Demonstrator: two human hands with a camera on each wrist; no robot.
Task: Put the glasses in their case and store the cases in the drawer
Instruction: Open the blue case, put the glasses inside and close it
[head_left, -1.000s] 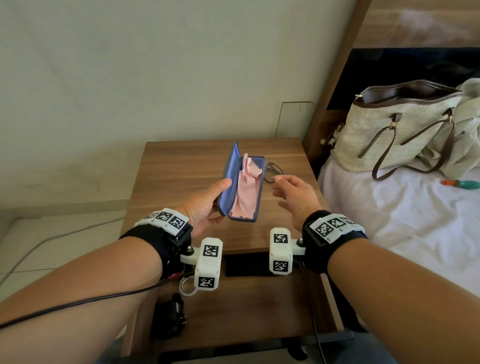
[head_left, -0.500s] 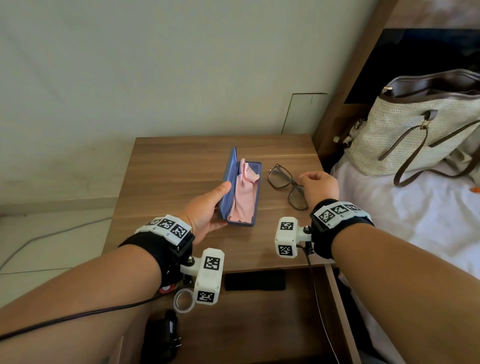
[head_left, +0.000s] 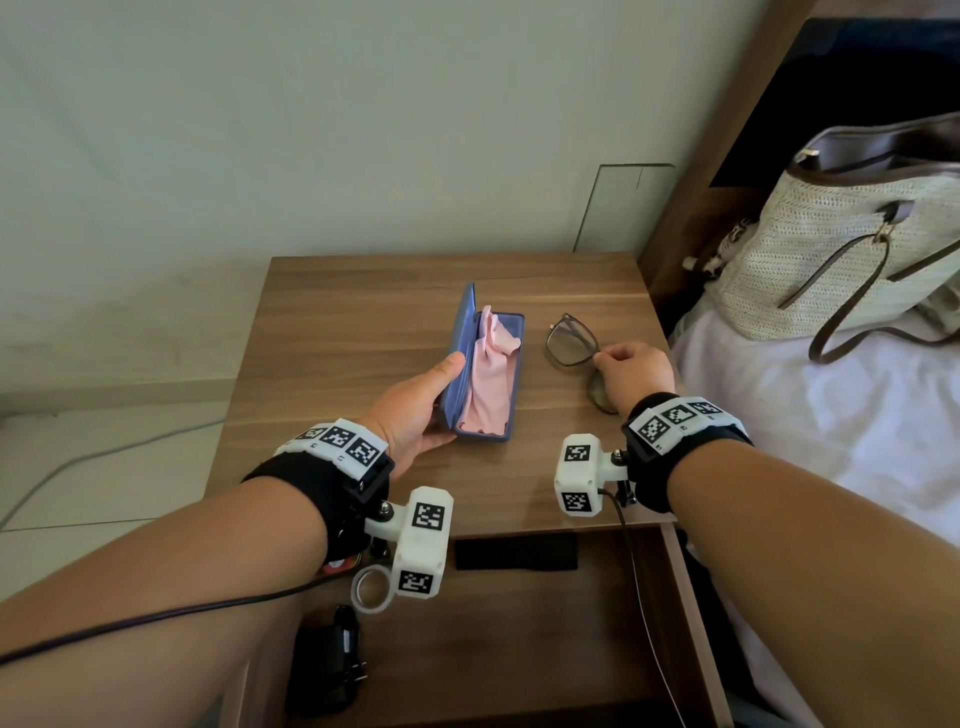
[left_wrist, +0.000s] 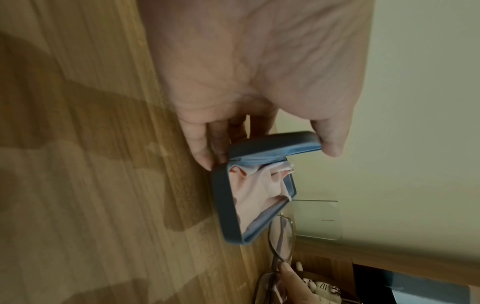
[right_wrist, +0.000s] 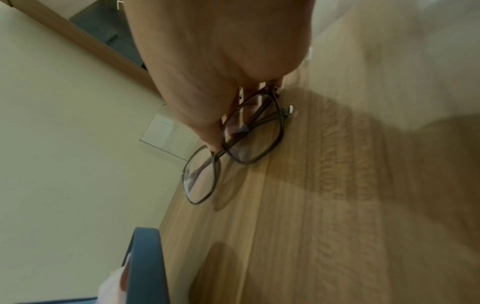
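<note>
right hand (head_left: 631, 371) has moved from hovering by the case to pinching the glasses (head_left: 571, 340) at the bridge, right of centre on the worktop (head_left: 337, 322). left hand (head_left: 415, 410) keeps gripping the open blue case (head_left: 511, 395), pink cloth (head_left: 488, 379) inside. glasses appear ready for lifting across.

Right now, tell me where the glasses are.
In the head view the glasses lie on the nightstand, right of the open case, with the right hand pinching them at the bridge.

Soft, even daylight fills the head view, bent at its edges, while both wrist views are dimmer, blurred, with soft shadows under the hands on the nightstand (head_left: 363, 332).
</note>
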